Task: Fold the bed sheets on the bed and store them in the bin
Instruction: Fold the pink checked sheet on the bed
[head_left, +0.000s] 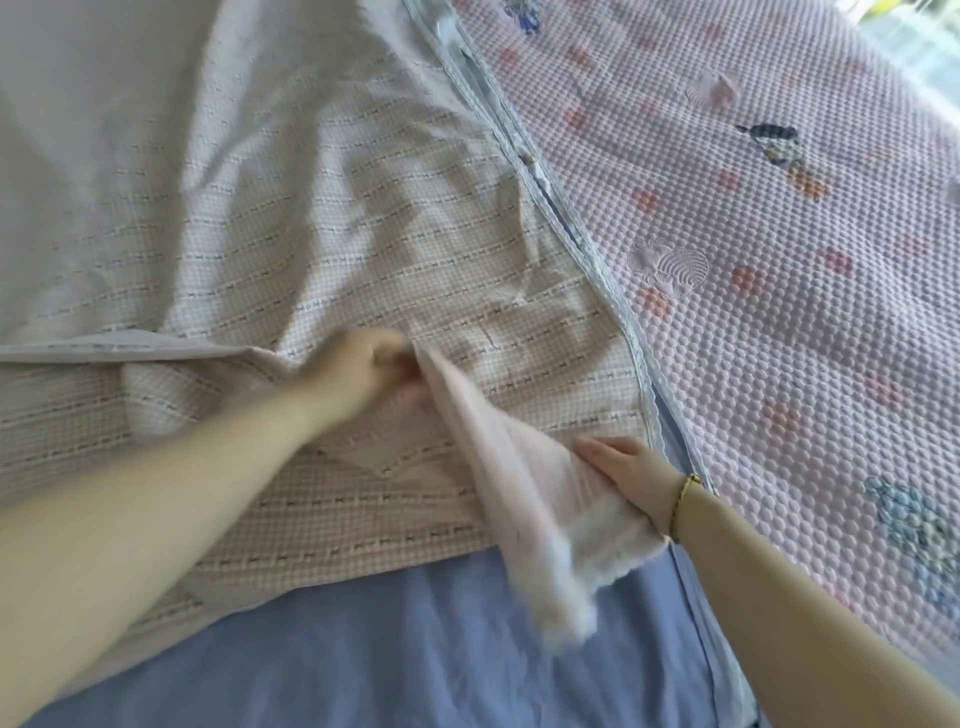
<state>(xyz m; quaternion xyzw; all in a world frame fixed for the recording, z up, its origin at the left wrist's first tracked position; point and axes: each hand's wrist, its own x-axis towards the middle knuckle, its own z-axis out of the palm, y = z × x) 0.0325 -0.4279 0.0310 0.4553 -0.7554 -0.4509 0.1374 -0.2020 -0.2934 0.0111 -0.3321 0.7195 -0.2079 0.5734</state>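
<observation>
Centre frame, the left hand (363, 374) pinches a raised fold of the checked bed sheet (322, 218) spread across the frame's left, the right hand (618, 470) pressing it flat-fingered; soft, light and limp, it looks best gripped at edges and corners.

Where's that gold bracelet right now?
Head view, lower right: the gold bracelet circles the wrist behind the right hand, beside the pink quilted cover.

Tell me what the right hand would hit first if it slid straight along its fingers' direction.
Likely the lifted fold of the checked sheet, held up by the left hand; the right hand lies right beside it, contact blurred.
</observation>
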